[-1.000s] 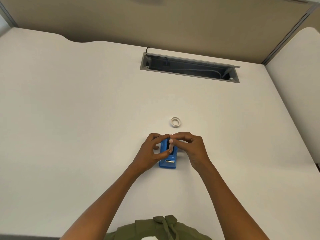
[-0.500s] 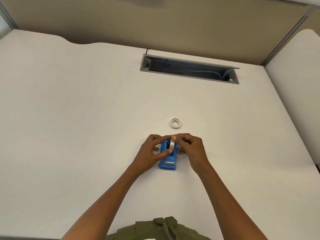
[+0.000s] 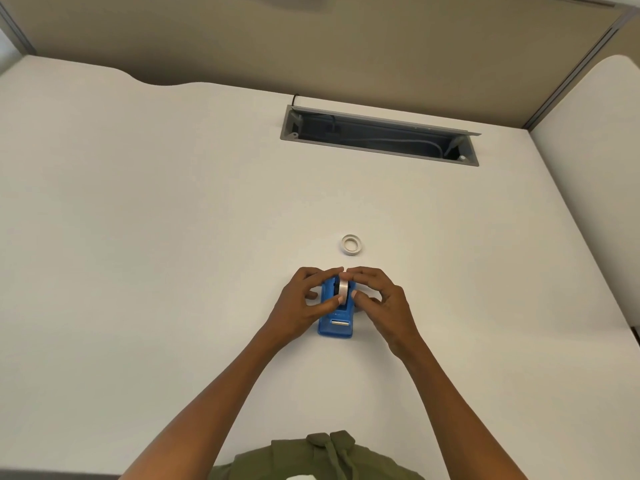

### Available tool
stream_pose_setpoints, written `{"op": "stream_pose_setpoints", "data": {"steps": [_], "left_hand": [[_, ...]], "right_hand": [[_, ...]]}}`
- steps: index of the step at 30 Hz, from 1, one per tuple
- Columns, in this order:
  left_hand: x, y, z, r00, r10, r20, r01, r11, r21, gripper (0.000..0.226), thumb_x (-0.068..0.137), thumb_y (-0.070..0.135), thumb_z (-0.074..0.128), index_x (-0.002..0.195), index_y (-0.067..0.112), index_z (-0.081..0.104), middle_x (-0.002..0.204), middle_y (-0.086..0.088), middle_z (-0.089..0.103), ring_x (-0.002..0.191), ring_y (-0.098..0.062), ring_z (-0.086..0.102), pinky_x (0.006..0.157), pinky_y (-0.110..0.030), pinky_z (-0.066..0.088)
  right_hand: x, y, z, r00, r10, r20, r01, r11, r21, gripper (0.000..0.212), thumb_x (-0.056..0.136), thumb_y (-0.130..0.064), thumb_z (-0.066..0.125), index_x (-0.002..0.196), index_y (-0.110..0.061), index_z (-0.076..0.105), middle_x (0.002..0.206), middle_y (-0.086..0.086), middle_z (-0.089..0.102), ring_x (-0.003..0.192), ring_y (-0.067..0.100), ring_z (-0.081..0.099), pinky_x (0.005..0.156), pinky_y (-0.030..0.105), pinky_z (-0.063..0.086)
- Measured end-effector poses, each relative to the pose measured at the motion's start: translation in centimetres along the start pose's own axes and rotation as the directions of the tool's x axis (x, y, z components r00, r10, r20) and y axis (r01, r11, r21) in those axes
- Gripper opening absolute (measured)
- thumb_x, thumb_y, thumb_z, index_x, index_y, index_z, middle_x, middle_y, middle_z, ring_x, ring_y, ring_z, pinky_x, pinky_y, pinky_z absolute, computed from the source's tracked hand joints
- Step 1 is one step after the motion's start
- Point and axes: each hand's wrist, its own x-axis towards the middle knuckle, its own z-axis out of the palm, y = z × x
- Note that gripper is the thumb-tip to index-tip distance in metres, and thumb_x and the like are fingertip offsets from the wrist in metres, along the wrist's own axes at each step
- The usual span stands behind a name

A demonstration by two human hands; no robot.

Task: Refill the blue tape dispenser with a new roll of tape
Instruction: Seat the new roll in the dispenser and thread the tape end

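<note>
Surface [image 3: 173, 237]: smooth matt off-white, looks laminate. Tape dispenser [image 3: 335, 327]: blue moulded plastic, slight sheen; small bright metallic-looking strip near its front end. Tape roll [image 3: 343, 288] in it: glossy, translucent whitish film. Spare ring [image 3: 351, 244] on the surface: white, smooth, plastic or card, can't tell which. Cable tray [image 3: 379, 135]: grey matt frame, metal or plastic unclear. Partition wall [image 3: 311, 46]: matt tan, cloth-like. Garment [image 3: 311, 459]: olive woven cloth, matt.

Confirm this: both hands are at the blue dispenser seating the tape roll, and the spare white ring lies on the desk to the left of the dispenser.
Not quite. In the head view both hands, left hand and right hand, are at the blue dispenser with the tape roll, but the white ring lies on the desk beyond the dispenser, slightly right, not left.
</note>
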Motion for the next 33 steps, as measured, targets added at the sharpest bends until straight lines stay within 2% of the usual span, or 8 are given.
{"op": "stream_pose_setpoints", "data": {"steps": [5, 12, 15, 19, 22, 26, 30, 33], "left_hand": [[0.0, 0.0, 0.0, 1.000, -0.005, -0.006, 0.005, 1.000, -0.014, 0.049, 0.080, 0.025, 0.070, 0.125, 0.029, 0.052, 0.117, -0.001, 0.053, 0.107, -0.013, 0.053, 0.086, -0.023, 0.048], [-0.1, 0.5, 0.0, 1.000, 0.016, -0.005, -0.016, 1.000, -0.002, 0.055, 0.082, 0.023, 0.068, 0.127, 0.039, 0.042, 0.121, 0.002, 0.051, 0.106, -0.011, 0.053, 0.083, -0.016, 0.046], [-0.3, 0.4, -0.1, 1.000, 0.027, -0.002, -0.027, 1.000, -0.004, 0.052, 0.081, 0.022, 0.069, 0.126, 0.037, 0.047, 0.119, 0.003, 0.051, 0.106, -0.010, 0.053, 0.083, -0.014, 0.046], [-0.3, 0.3, -0.2, 1.000, 0.022, -0.009, -0.023, 0.999, -0.037, 0.046, 0.078, 0.018, 0.072, 0.115, 0.038, 0.054, 0.116, 0.004, 0.050, 0.104, -0.008, 0.053, 0.081, -0.010, 0.046], [-0.2, 0.3, -0.2, 1.000, 0.019, -0.003, -0.019, 0.999, -0.042, 0.046, 0.077, 0.019, 0.073, 0.113, 0.041, 0.054, 0.115, 0.006, 0.051, 0.104, -0.005, 0.053, 0.080, -0.008, 0.045], [-0.2, 0.2, -0.3, 1.000, 0.022, 0.003, -0.022, 0.999, -0.049, 0.048, 0.076, 0.019, 0.074, 0.113, 0.041, 0.054, 0.114, 0.007, 0.052, 0.104, -0.005, 0.054, 0.080, -0.008, 0.045], [-0.1, 0.1, -0.2, 1.000, 0.008, 0.004, -0.008, 0.999, -0.034, 0.046, 0.077, 0.020, 0.073, 0.116, 0.037, 0.054, 0.117, 0.003, 0.052, 0.104, -0.006, 0.054, 0.080, -0.008, 0.045], [0.0, 0.3, 0.0, 1.000, 0.002, -0.006, -0.002, 1.000, -0.006, 0.044, 0.079, 0.022, 0.071, 0.120, 0.027, 0.056, 0.117, 0.001, 0.052, 0.103, -0.010, 0.053, 0.080, -0.010, 0.046]], "right_hand": [[0.4, 0.2, 0.0, 1.000, 0.006, 0.008, -0.006, 1.000, -0.022, 0.030, 0.089, -0.007, 0.061, 0.114, -0.020, 0.069, 0.117, -0.005, 0.061, 0.107, -0.004, 0.055, 0.074, 0.013, 0.051], [0.8, 0.3, 0.1, 0.999, 0.048, -0.012, -0.047, 0.999, 0.017, 0.028, 0.079, -0.013, 0.075, 0.106, -0.021, 0.072, 0.112, -0.007, 0.064, 0.106, 0.002, 0.059, 0.078, 0.022, 0.055], [1.2, 0.2, 0.3, 0.993, 0.105, -0.055, -0.103, 0.994, 0.041, 0.023, 0.079, -0.015, 0.075, 0.102, -0.017, 0.073, 0.110, -0.004, 0.066, 0.105, 0.008, 0.061, 0.087, 0.027, 0.053], [1.5, 0.1, 0.1, 0.988, 0.152, -0.029, -0.147, 0.980, 0.132, 0.019, 0.079, -0.015, 0.075, 0.098, -0.015, 0.075, 0.108, 0.001, 0.069, 0.104, 0.014, 0.063, 0.087, 0.031, 0.053], [1.7, 0.0, 0.1, 0.981, 0.194, -0.018, -0.187, 0.964, 0.191, 0.019, 0.078, -0.013, 0.075, 0.097, -0.010, 0.075, 0.107, 0.005, 0.070, 0.101, 0.018, 0.065, 0.081, 0.034, 0.055], [2.0, -0.4, 0.4, 0.969, 0.247, -0.021, -0.232, 0.932, 0.277, 0.013, 0.078, -0.010, 0.074, 0.092, -0.007, 0.075, 0.094, 0.000, 0.073, 0.078, 0.006, 0.067, 0.063, 0.020, 0.052], [2.1, -0.5, 0.6, 0.956, 0.290, -0.046, -0.264, 0.916, 0.303, 0.013, 0.078, -0.015, 0.075, 0.091, -0.010, 0.075, 0.087, -0.002, 0.074, 0.081, 0.011, 0.066, 0.065, 0.025, 0.052], [1.6, -0.5, 0.6, 0.970, 0.231, -0.082, -0.202, 0.942, 0.267, 0.009, 0.081, -0.016, 0.074, 0.090, -0.017, 0.074, 0.090, -0.001, 0.074, 0.085, 0.012, 0.067, 0.068, 0.026, 0.056]]}}
